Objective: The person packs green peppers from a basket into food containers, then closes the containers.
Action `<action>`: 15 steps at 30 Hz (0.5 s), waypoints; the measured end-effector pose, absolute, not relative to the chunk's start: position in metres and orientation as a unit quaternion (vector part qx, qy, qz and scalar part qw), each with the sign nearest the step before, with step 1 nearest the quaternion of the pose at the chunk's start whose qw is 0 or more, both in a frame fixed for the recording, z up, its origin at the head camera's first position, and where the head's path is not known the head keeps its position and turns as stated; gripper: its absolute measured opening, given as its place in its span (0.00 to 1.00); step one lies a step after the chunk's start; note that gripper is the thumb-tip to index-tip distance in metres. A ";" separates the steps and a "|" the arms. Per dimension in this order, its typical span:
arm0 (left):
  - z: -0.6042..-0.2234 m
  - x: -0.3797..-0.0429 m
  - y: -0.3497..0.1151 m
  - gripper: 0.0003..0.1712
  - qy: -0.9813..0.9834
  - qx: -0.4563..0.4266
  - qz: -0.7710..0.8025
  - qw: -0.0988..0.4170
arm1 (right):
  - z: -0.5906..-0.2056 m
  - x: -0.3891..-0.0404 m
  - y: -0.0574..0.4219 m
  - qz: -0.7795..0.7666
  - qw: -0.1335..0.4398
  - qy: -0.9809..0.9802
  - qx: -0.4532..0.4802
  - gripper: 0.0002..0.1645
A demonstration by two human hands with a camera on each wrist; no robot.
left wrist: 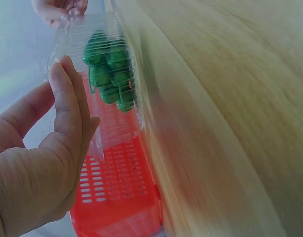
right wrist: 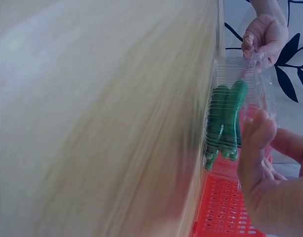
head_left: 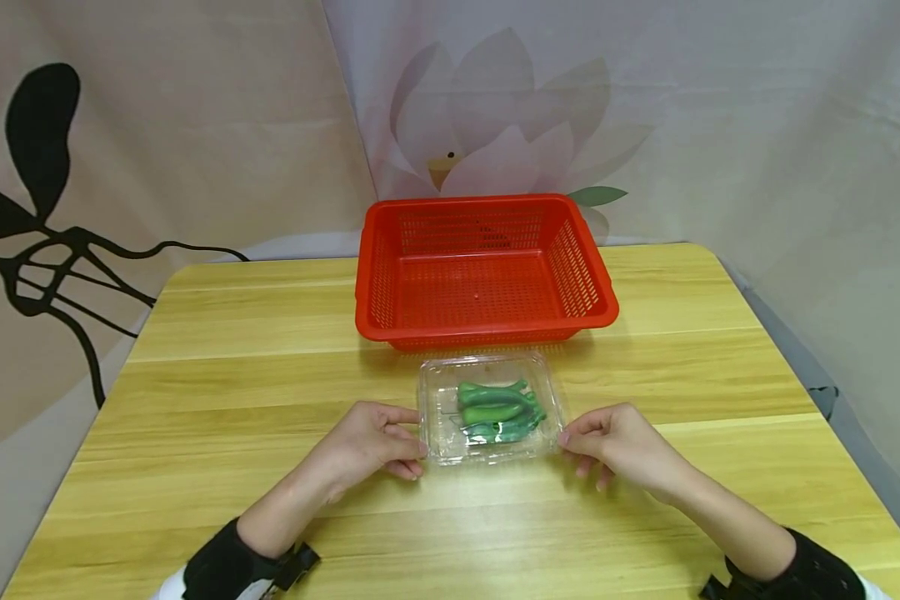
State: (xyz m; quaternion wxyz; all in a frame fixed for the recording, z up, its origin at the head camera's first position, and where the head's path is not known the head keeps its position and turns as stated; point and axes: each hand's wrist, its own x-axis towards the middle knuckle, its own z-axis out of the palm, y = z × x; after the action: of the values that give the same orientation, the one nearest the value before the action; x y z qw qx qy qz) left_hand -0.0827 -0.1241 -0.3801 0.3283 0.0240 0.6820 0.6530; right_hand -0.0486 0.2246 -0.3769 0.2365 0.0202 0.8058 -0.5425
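A clear plastic box (head_left: 438, 417) sits on the table in front of the red basket. Several green peppers (head_left: 495, 412) lie side by side in it, seen through the plastic. My left hand (head_left: 378, 442) pinches the box's left edge between thumb and fingers. At the opposite edge, near the front right corner, my right hand (head_left: 622, 446) grips the rim with thumb and forefinger, its other fingers loosely bent below. Both wrist views show the box's ribbed side wall and the peppers (left wrist: 109, 69) behind it. Whether the lid is fastened is hard to tell.
Just behind the box stands a red plastic basket (head_left: 487, 333) with perforated walls and nothing in it. The wooden table (head_left: 270, 350) reaches back to a cloth backdrop (head_left: 720, 125) with a flower print.
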 end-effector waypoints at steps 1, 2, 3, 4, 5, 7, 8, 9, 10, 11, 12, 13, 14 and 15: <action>-0.380 -0.083 -0.124 0.38 0.682 0.024 0.653 0.329 | -0.377 -0.049 0.225 -0.546 0.243 0.802 0.019 0.12; -0.380 -0.083 -0.124 0.38 0.681 0.025 0.653 0.330 | -0.377 -0.048 0.225 -0.549 0.249 0.798 0.017 0.12; -0.381 -0.083 -0.124 0.38 0.681 0.025 0.654 0.330 | -0.377 -0.049 0.225 -0.552 0.255 0.794 0.017 0.12; -0.381 -0.083 -0.124 0.38 0.680 0.025 0.654 0.330 | -0.377 -0.049 0.225 -0.555 0.260 0.790 0.017 0.12; -0.381 -0.083 -0.124 0.37 0.680 0.025 0.654 0.331 | -0.378 -0.049 0.225 -0.558 0.265 0.787 0.018 0.12; -0.381 -0.083 -0.123 0.37 0.679 0.025 0.654 0.332 | -0.378 -0.049 0.226 -0.563 0.274 0.779 0.018 0.13; -0.381 -0.083 -0.123 0.37 0.679 0.025 0.654 0.333 | -0.379 -0.049 0.226 -0.567 0.278 0.776 0.019 0.13; -0.381 -0.083 -0.123 0.37 0.680 0.024 0.653 0.333 | -0.379 -0.049 0.226 -0.571 0.282 0.771 0.019 0.14; -0.380 -0.083 -0.123 0.37 0.680 0.024 0.653 0.333 | -0.379 -0.049 0.226 -0.575 0.286 0.766 0.018 0.14; -0.380 -0.083 -0.123 0.37 0.680 0.024 0.652 0.333 | -0.380 -0.049 0.226 -0.580 0.291 0.761 0.018 0.14; -0.380 -0.083 -0.122 0.37 0.681 0.024 0.652 0.333 | -0.380 -0.049 0.226 -0.584 0.295 0.756 0.018 0.14; -0.380 -0.083 -0.122 0.37 0.681 0.024 0.652 0.333 | -0.380 -0.049 0.226 -0.588 0.299 0.751 0.017 0.15; -0.380 -0.083 -0.122 0.37 0.681 0.024 0.652 0.333 | -0.380 -0.049 0.227 -0.592 0.302 0.747 0.016 0.15; -0.380 -0.082 -0.122 0.37 0.682 0.024 0.652 0.332 | -0.380 -0.049 0.227 -0.596 0.305 0.743 0.014 0.15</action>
State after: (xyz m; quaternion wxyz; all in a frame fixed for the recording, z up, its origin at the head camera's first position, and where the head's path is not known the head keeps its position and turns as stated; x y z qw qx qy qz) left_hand -0.0825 -0.1219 -0.3800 0.3323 0.0240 0.6815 0.6515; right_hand -0.0495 0.2267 -0.3802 0.3046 0.0144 0.7429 -0.5959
